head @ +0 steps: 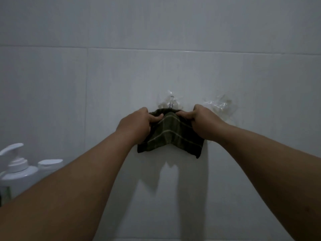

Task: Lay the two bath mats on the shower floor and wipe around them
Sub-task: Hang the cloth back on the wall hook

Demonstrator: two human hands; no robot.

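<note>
— Both hands pinched the top edge of the dark green cloth (pixel 171 134): the left hand (pixel 137 124) at its nine o'clock corner, the right hand (pixel 201 122) at three, fingers curled into the fold.

— And where was it?

— Against the tiled wall (pixel 121 75), just under a clear hook (pixel 171 103) at twelve. A second hook (pixel 219 105) sat at two o'clock; pump bottles (pixel 19 169) stood at eight.

— Would it handle easily?

— I'd say so: soft, light, limp, sagging between the grips. Best held by that upper hem. No mats were in sight.
</note>
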